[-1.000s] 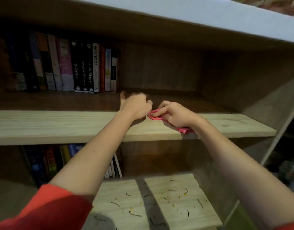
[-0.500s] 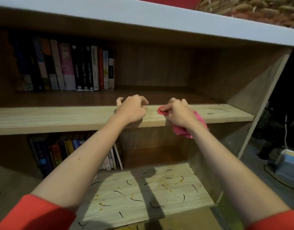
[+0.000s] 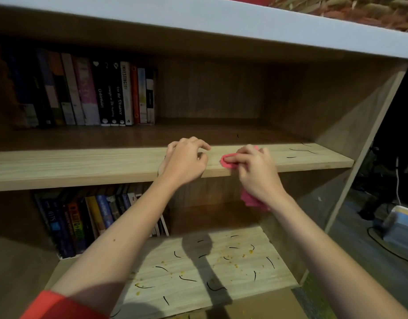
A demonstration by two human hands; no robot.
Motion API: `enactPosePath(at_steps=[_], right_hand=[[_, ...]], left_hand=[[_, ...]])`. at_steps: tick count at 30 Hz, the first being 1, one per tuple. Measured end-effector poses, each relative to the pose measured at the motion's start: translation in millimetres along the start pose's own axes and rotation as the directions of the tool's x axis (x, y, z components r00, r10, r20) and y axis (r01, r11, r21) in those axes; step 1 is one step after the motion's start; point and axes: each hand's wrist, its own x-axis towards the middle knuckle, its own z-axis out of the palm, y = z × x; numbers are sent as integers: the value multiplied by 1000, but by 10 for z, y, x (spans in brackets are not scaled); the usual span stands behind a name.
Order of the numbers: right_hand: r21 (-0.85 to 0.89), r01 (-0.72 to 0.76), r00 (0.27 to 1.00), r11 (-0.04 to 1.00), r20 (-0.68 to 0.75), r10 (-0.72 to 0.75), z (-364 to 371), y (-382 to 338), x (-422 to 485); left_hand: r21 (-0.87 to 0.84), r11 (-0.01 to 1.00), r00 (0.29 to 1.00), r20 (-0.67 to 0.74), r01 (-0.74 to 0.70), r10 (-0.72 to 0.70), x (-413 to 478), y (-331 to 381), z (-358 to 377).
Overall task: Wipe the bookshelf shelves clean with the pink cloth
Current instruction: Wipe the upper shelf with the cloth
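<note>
A wooden bookshelf fills the view. My right hand [image 3: 255, 171] grips the pink cloth [image 3: 228, 161] and presses it on the front edge of the middle shelf [image 3: 83, 164]; the cloth's tail hangs below the edge, under my wrist. My left hand [image 3: 185, 161] sits just left of it at the same edge, fingers curled, and whether it holds anything cannot be told. Thin dark strands [image 3: 297, 153] lie on the middle shelf's right end. The lower shelf [image 3: 255, 272] is strewn with dark strands and yellow crumbs.
Books [image 3: 94, 93] stand in a row at the back left of the middle shelf, and more books [image 3: 88, 222] stand on the lower shelf's left. A woven basket [image 3: 350, 8] sits on the top board. A box [image 3: 400, 226] and cables lie on the floor at right.
My right hand has drawn the cloth toward the shelf's front edge, so its tail now hangs over. My left hand has slid forward to the edge too. The view has shifted slightly.
</note>
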Motion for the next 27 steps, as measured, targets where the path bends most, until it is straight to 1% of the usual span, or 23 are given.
enactPosePath(at_steps=[1, 2, 3, 4, 6, 7, 9, 11, 12, 14, 16, 18, 20, 22, 24, 27], right_hand=[[85, 33, 999, 996, 27, -35, -39, -28, -64], [178, 34, 997, 983, 62, -46, -102, -39, -88], [238, 11, 996, 971, 87, -32, -171, -16, -70], [246, -31, 996, 969, 86, 10, -221, 40, -29], [159, -110, 994, 981, 24, 107, -252, 183, 41], [91, -128, 991, 988, -12, 130, -234, 233, 45], [-6, -82, 996, 997, -23, 82, -174, 269, -24], [55, -25, 1000, 998, -1, 25, -188, 299, -110], [100, -39, 999, 994, -2, 39, -236, 337, -135], [156, -121, 989, 980, -67, 133, -347, 526, -134], [180, -225, 959, 957, -131, 250, -431, 775, -100], [158, -303, 937, 940, -133, 324, -475, 952, -58], [139, -341, 923, 930, -139, 359, -495, 1060, -15], [106, -367, 911, 924, -161, 380, -507, 1126, 33], [31, -393, 905, 919, -165, 393, -510, 1162, 58], [-99, -380, 920, 920, -144, 365, -517, 1139, 88]], left_hand=[[12, 1000, 1000, 9, -4, 4, 4, 10, 2], [32, 999, 1000, 22, -11, 10, 6, 18, 3], [55, 998, 999, 32, -19, 17, 6, 29, 12], [71, 997, 999, 45, -29, 25, 11, 47, 20], [56, 998, 997, 66, -43, 40, 32, 120, 43], [32, 998, 996, 77, -51, 48, 58, 179, 65], [7, 997, 991, 116, -72, 70, 130, 319, 134], [5, 996, 986, 140, -90, 88, 224, 460, 231], [-1, 996, 984, 153, -94, 93, 266, 526, 270], [-25, 993, 972, 205, -112, 115, 349, 671, 340], [-25, 990, 950, 277, -141, 142, 422, 815, 406], [1, 988, 941, 304, -155, 147, 475, 905, 499], [9, 987, 952, 264, -162, 154, 481, 921, 604], [9, 975, 952, 217, -223, 216, 482, 900, 671], [10, 956, 935, 211, -293, 284, 484, 877, 695], [43, 945, 916, 264, -325, 303, 511, 864, 718]])
